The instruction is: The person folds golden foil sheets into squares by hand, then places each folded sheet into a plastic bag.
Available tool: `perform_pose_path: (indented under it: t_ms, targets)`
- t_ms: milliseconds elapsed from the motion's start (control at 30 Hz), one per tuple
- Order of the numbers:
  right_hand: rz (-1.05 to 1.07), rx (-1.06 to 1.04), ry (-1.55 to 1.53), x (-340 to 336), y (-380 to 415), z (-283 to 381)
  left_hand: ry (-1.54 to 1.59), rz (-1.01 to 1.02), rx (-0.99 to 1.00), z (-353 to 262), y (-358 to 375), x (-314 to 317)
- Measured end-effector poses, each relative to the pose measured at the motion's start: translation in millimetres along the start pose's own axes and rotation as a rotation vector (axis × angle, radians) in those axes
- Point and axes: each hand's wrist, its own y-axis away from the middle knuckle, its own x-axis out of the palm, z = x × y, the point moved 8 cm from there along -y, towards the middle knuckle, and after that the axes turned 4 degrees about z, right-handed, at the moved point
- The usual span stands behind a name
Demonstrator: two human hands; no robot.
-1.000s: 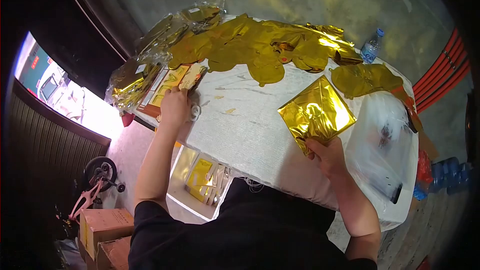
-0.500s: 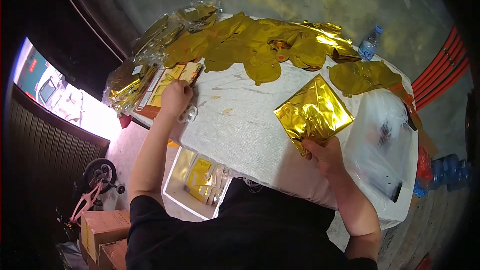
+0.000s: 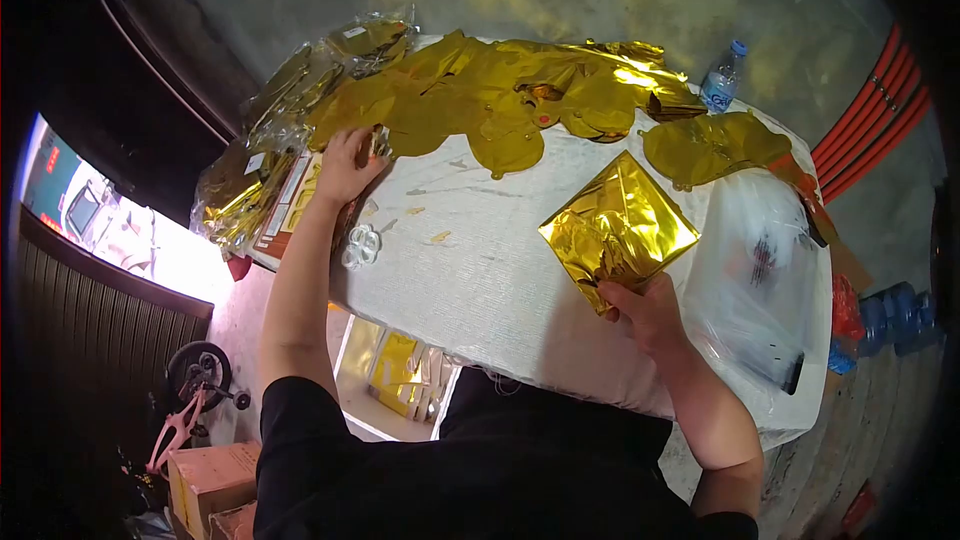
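A folded square of shiny gold foil (image 3: 625, 220), apparently a flat foil balloon, lies in the grip of my right hand (image 3: 648, 312), thumb on top at its near corner. Over at the left, my left hand (image 3: 350, 172) is at the far end of a stack of printed cards (image 3: 290, 208). Its fingers are curled around something small at the stack's edge, which I cannot make out. Beside my left wrist sits a small coil of white ribbon (image 3: 360, 246). Flat gold foil balloons (image 3: 430, 100) are spread along the table's far side.
Clear-bagged gold foil packs (image 3: 235, 180) lie at the table's left end. A water bottle (image 3: 722, 78) stands at the back right, near a pile of clear plastic bags (image 3: 755, 270). Below the white-covered table (image 3: 470, 280) is a white foam box (image 3: 355, 355) holding gold packets.
My left hand has moved a little away from me over the cards, and its fingers have shifted. My right hand still holds the foil square. The whole view has shifted slightly.
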Motion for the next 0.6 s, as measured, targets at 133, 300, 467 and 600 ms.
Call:
perform_pose_path:
  t_ms: [133,300,467,600]
  targets:
    - [-0.004,0.019,0.040,0,0,-1,0.209,-0.172,-0.164,11,10,-21]
    - [-0.028,0.052,0.081,-2,-2,-3,0.321,-0.260,-0.291,27,10,-14]
    - [-0.015,0.012,0.049,-2,0,-3,0.169,-0.166,-0.385,7,6,-50]
    - [-0.008,0.009,0.056,-2,0,-5,-0.239,-0.246,-0.197,-47,6,-122]
